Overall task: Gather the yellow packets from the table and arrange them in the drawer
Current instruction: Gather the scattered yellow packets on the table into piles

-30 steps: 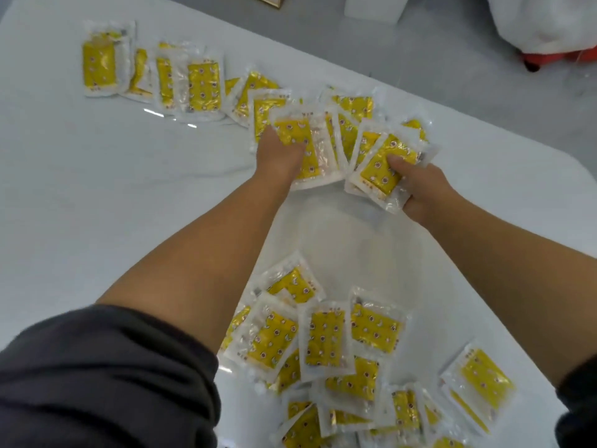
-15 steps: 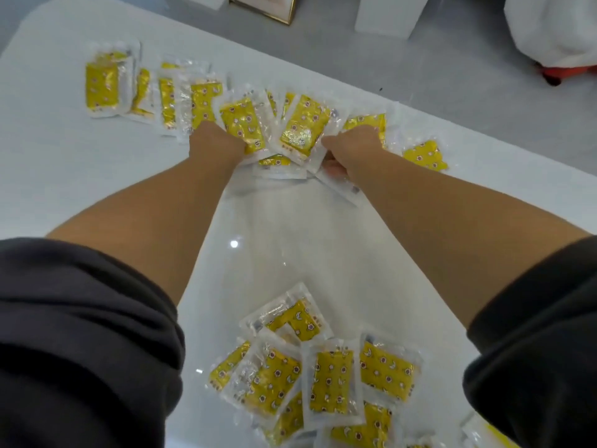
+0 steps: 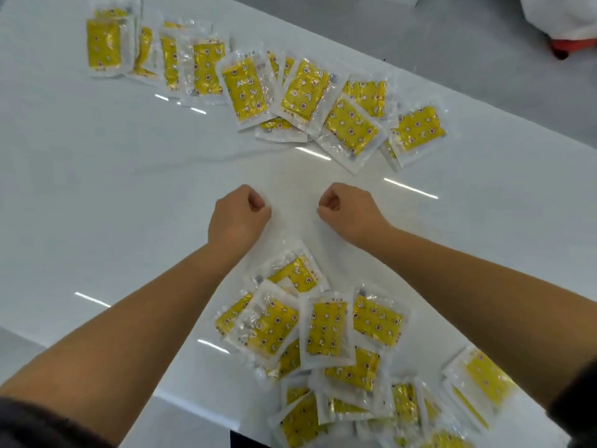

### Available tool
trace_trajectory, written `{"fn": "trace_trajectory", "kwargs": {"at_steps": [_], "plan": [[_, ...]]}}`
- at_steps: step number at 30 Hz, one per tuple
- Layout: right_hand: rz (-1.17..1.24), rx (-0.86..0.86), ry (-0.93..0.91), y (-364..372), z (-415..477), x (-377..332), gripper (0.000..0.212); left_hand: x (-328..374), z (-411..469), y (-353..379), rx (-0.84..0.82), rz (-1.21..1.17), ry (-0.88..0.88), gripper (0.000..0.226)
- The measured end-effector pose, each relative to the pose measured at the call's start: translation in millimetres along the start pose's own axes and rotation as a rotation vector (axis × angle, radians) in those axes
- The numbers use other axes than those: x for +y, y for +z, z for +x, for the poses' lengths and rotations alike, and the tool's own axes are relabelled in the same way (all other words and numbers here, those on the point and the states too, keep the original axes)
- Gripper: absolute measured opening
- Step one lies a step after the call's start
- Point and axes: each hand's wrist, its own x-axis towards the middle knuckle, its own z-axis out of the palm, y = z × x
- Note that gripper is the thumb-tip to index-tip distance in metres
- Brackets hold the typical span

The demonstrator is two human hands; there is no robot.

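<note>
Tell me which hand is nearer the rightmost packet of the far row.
Right. The right hand is on the near side of that packet, a little to its left; the left hand is much farther to the left.

- The bench [image 3: 97,195] is lying bare across the middle and left.
- The far row of packets [image 3: 303,92] is blocking the far edge.
- The near pile of packets [image 3: 326,331] is crowding the near right.

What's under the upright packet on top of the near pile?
More yellow packets. The upright packet lies over a left packet and a lower packet, and both stick out from its edges. Anything lying fully beneath it is covered and cannot be seen.
</note>
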Motion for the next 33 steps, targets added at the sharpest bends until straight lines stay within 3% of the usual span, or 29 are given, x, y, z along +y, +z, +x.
{"fn": "trace_trajectory", "kwargs": {"at_steps": [4, 7, 10, 13, 16, 21, 23, 24, 28, 33], "plan": [[-0.080, -0.109, -0.003, 27, -40, 19, 0.024, -36, -57, 10, -0.035, 0.063, -0.001, 0.010], [-0.114, -0.122, 0.023, 46, -54, 19, 0.038, -60, -88, 17, -0.063, 0.141, 0.044, 0.027], [-0.225, -0.095, 0.036, 61, -56, 11, 0.030, -77, -110, 25, -0.130, 0.374, 0.124, 0.051], [-0.236, -0.091, 0.054, 71, -54, 6, 0.023, -83, -119, 32, -0.155, 0.517, 0.110, 0.053], [-0.034, -0.079, 0.065, 72, -55, 6, 0.023, -83, -117, 33, -0.209, 0.353, 0.032, 0.039], [0.206, 0.072, 0.037, 51, -71, 4, 0.028, -86, -108, 15, -0.192, 0.069, 0.028, 0.040], [0.324, 0.080, 0.088, 44, -77, 7, 0.020, -89, -106, 2, -0.206, 0.039, 0.037, 0.034], [0.384, 0.059, 0.137, 42, -80, 8, 0.018, -91, -104, -3, -0.205, 0.025, 0.032, 0.029], [0.420, -0.088, 0.326, 39, -89, 15, 0.045, -94, -99, -14, -0.161, -0.036, -0.004, 0.009], [0.300, -0.271, 0.392, 39, -89, 21, 0.027, -94, -102, -8, -0.207, 0.002, 0.077, 0.012]]}}
